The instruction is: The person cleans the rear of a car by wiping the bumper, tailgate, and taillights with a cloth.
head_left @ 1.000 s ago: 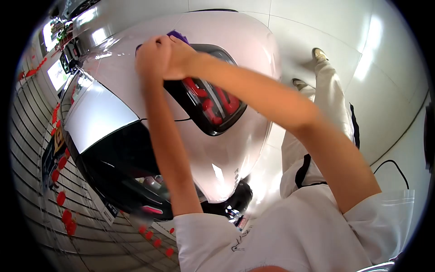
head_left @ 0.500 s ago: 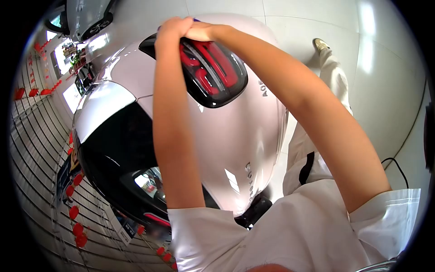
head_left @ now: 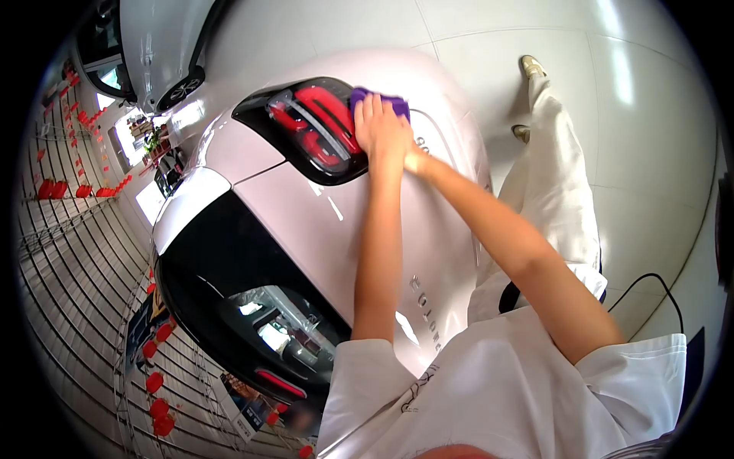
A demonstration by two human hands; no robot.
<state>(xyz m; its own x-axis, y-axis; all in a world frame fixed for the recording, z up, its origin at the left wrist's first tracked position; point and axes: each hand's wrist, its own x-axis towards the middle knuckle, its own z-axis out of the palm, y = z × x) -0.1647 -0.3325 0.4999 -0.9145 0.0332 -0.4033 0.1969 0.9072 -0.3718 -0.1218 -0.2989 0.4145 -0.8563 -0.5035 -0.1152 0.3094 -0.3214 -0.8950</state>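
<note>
My left hand [head_left: 382, 136] presses a bunched purple cloth [head_left: 395, 105] onto the pale pink car body [head_left: 440, 99], with its fingers laid over the cloth. The cloth sits at the right edge of the tail light [head_left: 336, 126], which has red segments in a glossy black surround. Against the left wrist rests my right hand [head_left: 415, 159], mostly covered by the left one; its fingers are hidden. Raised letters [head_left: 423, 144] on the bodywork show just beside the right wrist.
Below the light are the dark rear window [head_left: 229, 252] and raised lettering [head_left: 423, 302]. Another car [head_left: 164, 46] stands at the upper left. A person's light trousers [head_left: 562, 161] appear on the right, over pale floor tiles [head_left: 634, 145]. A black cable [head_left: 661, 279] runs at the right.
Both hands have moved with the cloth from the far top edge of the tail light to its right edge, closer to me. More of the light and the purple cloth shows.
</note>
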